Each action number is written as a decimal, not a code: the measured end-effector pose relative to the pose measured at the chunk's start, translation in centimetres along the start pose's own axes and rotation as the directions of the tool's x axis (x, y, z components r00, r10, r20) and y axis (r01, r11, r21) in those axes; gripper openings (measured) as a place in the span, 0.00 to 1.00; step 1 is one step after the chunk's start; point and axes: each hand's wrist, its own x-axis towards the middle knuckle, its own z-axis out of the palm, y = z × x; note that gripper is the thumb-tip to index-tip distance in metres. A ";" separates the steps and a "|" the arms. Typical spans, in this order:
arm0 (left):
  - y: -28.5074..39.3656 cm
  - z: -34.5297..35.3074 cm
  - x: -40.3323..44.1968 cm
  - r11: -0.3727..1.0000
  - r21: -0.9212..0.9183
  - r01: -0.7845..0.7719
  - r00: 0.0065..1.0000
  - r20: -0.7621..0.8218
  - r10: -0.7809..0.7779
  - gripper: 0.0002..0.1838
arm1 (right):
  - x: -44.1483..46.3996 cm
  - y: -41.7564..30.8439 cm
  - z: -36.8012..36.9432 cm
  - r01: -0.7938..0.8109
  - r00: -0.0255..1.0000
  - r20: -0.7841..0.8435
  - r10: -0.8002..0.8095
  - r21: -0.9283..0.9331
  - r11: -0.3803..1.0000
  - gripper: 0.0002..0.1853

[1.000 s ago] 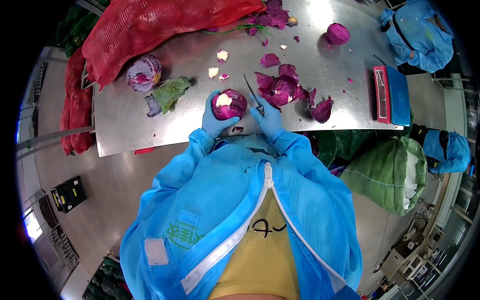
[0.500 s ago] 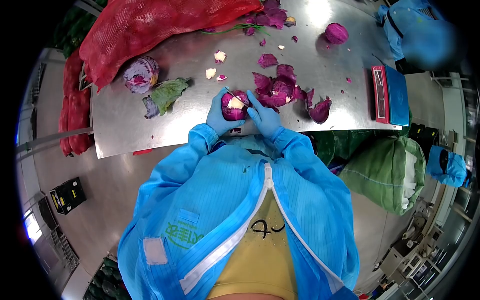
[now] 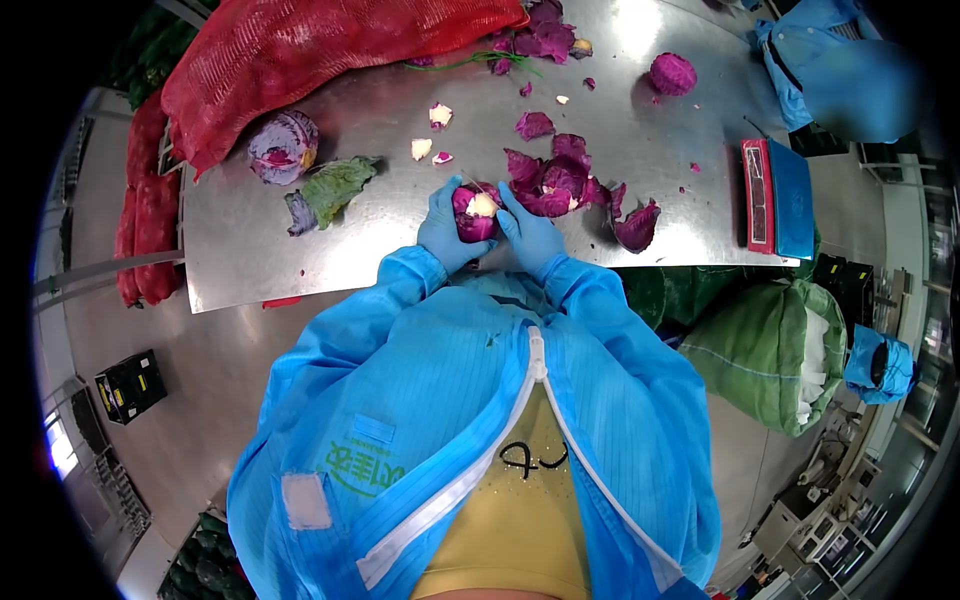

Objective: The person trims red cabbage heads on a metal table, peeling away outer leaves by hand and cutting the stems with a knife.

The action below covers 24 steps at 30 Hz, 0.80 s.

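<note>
Blue gloves cover both hands near the front edge of the metal table. My left hand (image 3: 450, 228) is wrapped round the left side of a red cabbage (image 3: 478, 226) with a pale cut patch on top. On the cabbage's right side is my right hand (image 3: 530, 232), closed on a knife (image 3: 476, 184). The thin blade shows over the top of the cabbage; the handle is hidden by the fingers. Loose purple leaves (image 3: 560, 180) lie just beyond my right hand. Pale cut pieces (image 3: 422, 149) rest beyond my left hand.
A red mesh sack (image 3: 320, 60) lies at the back left, near another cabbage (image 3: 283, 147) and a green leaf (image 3: 340, 190). A small red cabbage (image 3: 673, 74) is at the back right. Red and blue boxes (image 3: 790, 200) stand at the right edge. A co-worker's blue sleeve (image 3: 820, 60) is beyond.
My right hand has brought the knife left onto the cabbage, and the blade now lies over its pale patch. My left hand and the cabbage have shifted slightly right.
</note>
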 end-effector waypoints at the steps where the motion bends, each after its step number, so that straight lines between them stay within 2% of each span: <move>1: 0.4 -0.1 0.0 0.999 0.019 0.025 1.000 0.012 -0.025 0.63 | 0.0 0.1 0.1 -0.004 1.000 -0.018 0.004 0.011 1.000 0.28; 8: 2.0 -0.7 0.4 0.990 0.069 0.124 0.989 0.073 -0.129 0.62 | 0.0 0.5 0.5 -0.035 0.998 -0.046 0.037 0.039 0.999 0.28; 11: 2.9 -1.1 0.5 0.982 0.110 0.155 0.983 0.082 -0.164 0.61 | 0.0 0.9 0.9 0.038 0.992 -0.123 -0.029 0.067 0.997 0.28; 14: 2.5 -0.6 0.3 0.985 0.128 0.112 0.993 0.035 -0.117 0.60 | -0.1 0.6 0.8 -0.006 0.993 -0.121 0.008 0.014 1.000 0.27; 16: 2.6 -0.6 0.4 0.985 0.131 0.116 0.992 0.035 -0.122 0.60 | 0.0 1.2 1.4 0.069 0.976 -0.212 -0.052 0.073 0.995 0.27; 20: 4.1 -1.5 0.5 0.980 0.126 0.153 0.982 0.094 -0.165 0.60 | 0.4 1.8 1.1 0.055 0.986 -0.165 -0.041 0.085 0.995 0.27; 22: 3.2 -0.6 0.4 0.982 0.141 0.128 0.989 0.055 -0.137 0.60 | -0.1 0.8 0.4 -0.046 0.995 -0.092 0.046 0.000 0.999 0.27; 23: 2.6 -0.2 0.4 0.980 0.160 0.117 0.992 0.018 -0.122 0.60 | 0.4 1.9 1.5 0.032 0.989 -0.148 -0.017 0.102 0.994 0.28; 24: 2.9 -0.4 0.4 0.980 0.163 0.116 0.993 0.017 -0.120 0.60 | 0.1 1.4 1.5 0.034 0.989 -0.150 -0.019 0.104 0.994 0.28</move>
